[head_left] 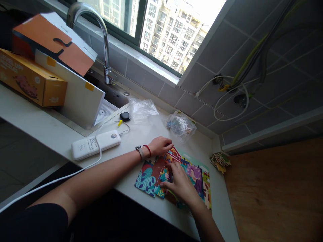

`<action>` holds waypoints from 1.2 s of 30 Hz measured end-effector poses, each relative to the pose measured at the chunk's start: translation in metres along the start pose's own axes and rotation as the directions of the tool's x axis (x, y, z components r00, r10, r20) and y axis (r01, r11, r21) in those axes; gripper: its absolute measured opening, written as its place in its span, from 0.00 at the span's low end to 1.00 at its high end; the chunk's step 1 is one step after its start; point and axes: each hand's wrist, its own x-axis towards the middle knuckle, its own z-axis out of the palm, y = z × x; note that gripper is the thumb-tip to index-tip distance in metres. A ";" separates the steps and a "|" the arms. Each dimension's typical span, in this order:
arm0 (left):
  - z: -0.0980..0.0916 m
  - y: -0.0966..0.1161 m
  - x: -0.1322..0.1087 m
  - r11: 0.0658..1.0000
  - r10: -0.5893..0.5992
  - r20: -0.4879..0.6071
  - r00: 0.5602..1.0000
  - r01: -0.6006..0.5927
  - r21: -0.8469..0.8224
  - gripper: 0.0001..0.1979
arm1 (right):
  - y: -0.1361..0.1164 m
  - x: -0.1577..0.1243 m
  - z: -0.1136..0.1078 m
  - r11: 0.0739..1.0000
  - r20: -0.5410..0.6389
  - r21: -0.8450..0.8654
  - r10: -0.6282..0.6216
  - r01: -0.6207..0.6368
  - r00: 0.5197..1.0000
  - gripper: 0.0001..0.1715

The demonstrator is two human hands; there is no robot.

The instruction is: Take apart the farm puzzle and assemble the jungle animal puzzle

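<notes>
A white stone counter (45,124) runs beneath a window (171,33) and a steel faucet (88,20). Toward its left end, a yellow cardboard box (30,80) carries printed lettering too blurred to read, beside a white board (75,90) marked with yellow tape. A white power bank (96,144) lies near a colourful cardboard jigsaw puzzle (146,178), which sits flat on the counter, its long axis running roughly left to right. The left hand (160,146) rests at the puzzle's upper edge, fingers gently curled. The right hand (179,185) lies over the pieces, fingers spread. Whether either hand grips a piece cannot be told.
</notes>
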 end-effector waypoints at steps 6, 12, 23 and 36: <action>0.001 -0.001 0.000 1.000 0.000 0.006 1.000 0.000 0.013 0.20 | 0.006 0.012 0.001 0.997 0.039 -0.047 0.061 -0.059 0.997 0.18; 0.000 -0.001 0.000 1.000 0.004 0.016 1.000 -0.005 0.022 0.19 | 0.015 0.004 -0.032 0.996 0.126 0.091 -0.034 0.023 0.991 0.08; 0.000 -0.002 0.001 1.000 -0.012 0.019 1.000 0.012 -0.004 0.19 | -0.017 -0.003 -0.008 0.998 0.104 -0.028 0.066 -0.063 0.992 0.13; 0.001 -0.002 0.002 0.984 -0.064 0.002 0.998 0.063 -0.164 0.18 | -0.020 0.016 -0.015 0.999 0.114 0.033 0.011 -0.015 0.993 0.04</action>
